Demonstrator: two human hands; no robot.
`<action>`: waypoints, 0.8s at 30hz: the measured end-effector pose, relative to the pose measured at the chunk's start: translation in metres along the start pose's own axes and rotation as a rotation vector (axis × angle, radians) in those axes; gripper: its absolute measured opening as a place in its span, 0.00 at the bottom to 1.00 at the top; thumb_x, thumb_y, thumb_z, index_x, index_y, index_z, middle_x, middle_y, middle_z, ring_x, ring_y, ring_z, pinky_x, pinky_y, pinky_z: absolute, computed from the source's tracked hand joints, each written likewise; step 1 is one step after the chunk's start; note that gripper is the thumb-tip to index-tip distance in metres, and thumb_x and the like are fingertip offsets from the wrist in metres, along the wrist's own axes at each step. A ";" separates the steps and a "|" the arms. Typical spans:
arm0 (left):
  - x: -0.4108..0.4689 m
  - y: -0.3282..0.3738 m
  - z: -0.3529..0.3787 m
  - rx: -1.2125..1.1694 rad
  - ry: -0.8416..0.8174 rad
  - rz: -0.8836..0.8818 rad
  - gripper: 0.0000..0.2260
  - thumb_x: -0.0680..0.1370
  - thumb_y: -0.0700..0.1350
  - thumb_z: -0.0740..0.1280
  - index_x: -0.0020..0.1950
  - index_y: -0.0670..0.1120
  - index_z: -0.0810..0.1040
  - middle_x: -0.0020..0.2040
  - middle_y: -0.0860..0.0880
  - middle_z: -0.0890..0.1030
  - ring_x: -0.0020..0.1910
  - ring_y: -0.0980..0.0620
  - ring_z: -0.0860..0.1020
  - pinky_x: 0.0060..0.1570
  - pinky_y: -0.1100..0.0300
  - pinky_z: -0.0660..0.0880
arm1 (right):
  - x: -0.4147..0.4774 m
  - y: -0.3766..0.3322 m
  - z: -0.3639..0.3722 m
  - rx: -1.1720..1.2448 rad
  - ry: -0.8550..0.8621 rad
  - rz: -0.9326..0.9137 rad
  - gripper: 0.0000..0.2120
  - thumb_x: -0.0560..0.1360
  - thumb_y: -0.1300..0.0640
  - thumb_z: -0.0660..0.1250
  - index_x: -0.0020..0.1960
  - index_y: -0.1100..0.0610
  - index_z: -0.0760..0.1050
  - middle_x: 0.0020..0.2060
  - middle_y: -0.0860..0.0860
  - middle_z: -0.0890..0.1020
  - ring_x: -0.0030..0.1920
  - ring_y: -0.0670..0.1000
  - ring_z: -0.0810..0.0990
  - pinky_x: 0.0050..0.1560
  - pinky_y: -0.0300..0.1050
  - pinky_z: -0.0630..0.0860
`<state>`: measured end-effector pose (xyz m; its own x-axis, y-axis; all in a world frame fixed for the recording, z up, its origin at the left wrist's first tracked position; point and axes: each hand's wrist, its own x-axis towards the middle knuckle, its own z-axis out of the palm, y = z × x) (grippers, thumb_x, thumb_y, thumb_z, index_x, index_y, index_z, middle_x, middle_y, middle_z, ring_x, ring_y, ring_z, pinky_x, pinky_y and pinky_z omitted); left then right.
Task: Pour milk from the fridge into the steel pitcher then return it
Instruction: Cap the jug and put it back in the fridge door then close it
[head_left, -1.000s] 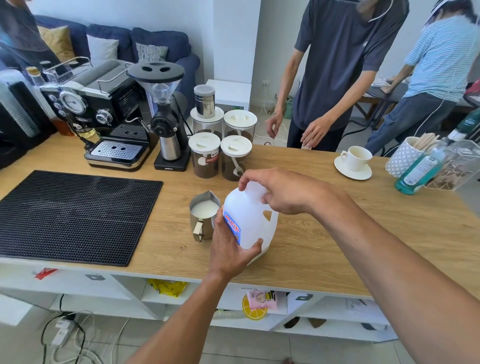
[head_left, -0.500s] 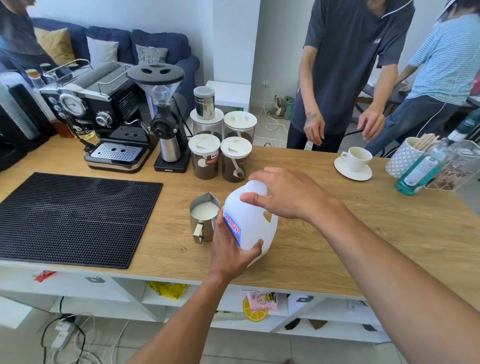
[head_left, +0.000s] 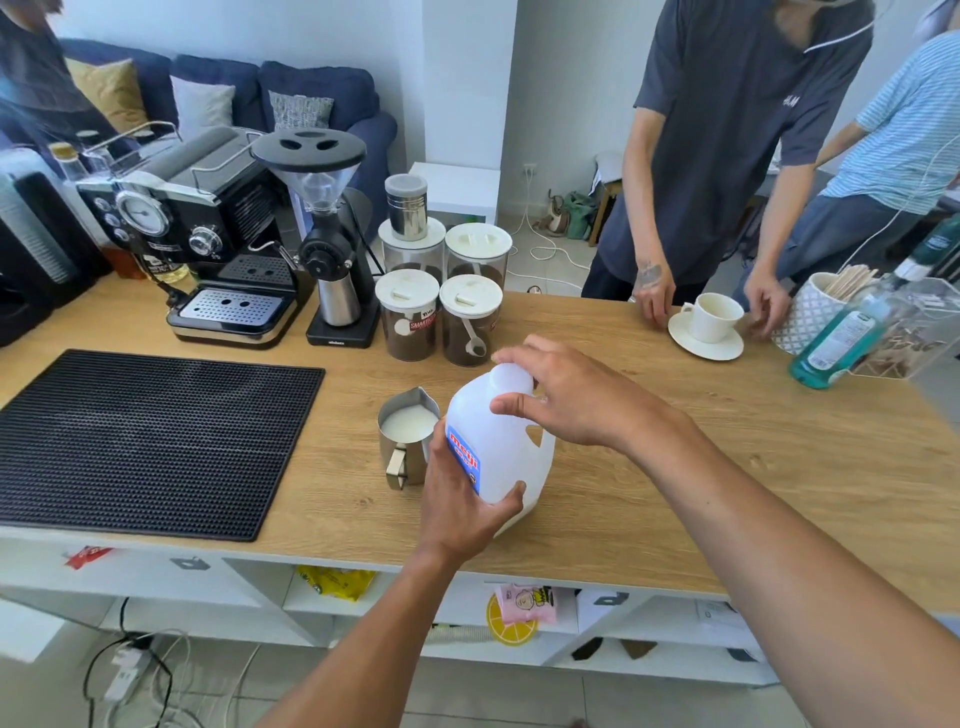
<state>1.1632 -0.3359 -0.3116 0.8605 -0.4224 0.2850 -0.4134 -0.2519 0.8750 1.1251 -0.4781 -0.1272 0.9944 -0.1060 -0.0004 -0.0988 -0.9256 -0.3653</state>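
Against the earlier frames we see little change at the jug: it stands in the same spot on the tabletop, just right of the pitcher, which holds milk and has not shifted. Our left hand still wraps the jug's lower side over the blue label, its grip closed around the body. Our right hand remains on top, its grip curled around the cap; the thumb now sits lower on the neck than half a second ago, and we cannot tell whether the cap is tight. Behind the tabletop, the person in the dark shirt has come nearer, with both hands now down by the cup and saucer. For room, bare wood lies open to the right of the jug and in front of it up to the near edge. The black mat fills the left, its right edge near the pitcher but apart from it. Four jars stand close behind the pitcher, with the grinder and espresso machine to their left. A green bottle leans at the far right
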 end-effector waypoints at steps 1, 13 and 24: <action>0.000 0.001 0.000 0.001 0.001 0.000 0.50 0.64 0.60 0.76 0.77 0.54 0.49 0.70 0.56 0.64 0.69 0.54 0.68 0.64 0.52 0.72 | 0.000 0.002 0.000 0.052 -0.011 -0.007 0.27 0.74 0.38 0.66 0.69 0.47 0.69 0.51 0.41 0.70 0.52 0.48 0.76 0.47 0.44 0.68; -0.001 0.002 -0.001 -0.015 -0.006 -0.007 0.50 0.63 0.60 0.76 0.76 0.57 0.48 0.71 0.55 0.65 0.69 0.58 0.67 0.62 0.61 0.70 | -0.005 0.007 0.016 -0.017 0.156 -0.027 0.26 0.74 0.36 0.63 0.66 0.50 0.72 0.48 0.43 0.71 0.47 0.49 0.76 0.46 0.47 0.72; -0.001 -0.001 -0.003 -0.015 -0.026 -0.011 0.51 0.64 0.58 0.77 0.78 0.50 0.50 0.72 0.51 0.64 0.71 0.53 0.68 0.65 0.49 0.73 | -0.008 0.007 0.038 -0.205 0.395 0.009 0.24 0.75 0.35 0.61 0.60 0.52 0.75 0.48 0.47 0.77 0.45 0.53 0.79 0.41 0.44 0.66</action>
<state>1.1635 -0.3327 -0.3115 0.8567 -0.4421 0.2657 -0.3996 -0.2433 0.8838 1.1178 -0.4698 -0.1653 0.9066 -0.2079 0.3673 -0.1522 -0.9727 -0.1751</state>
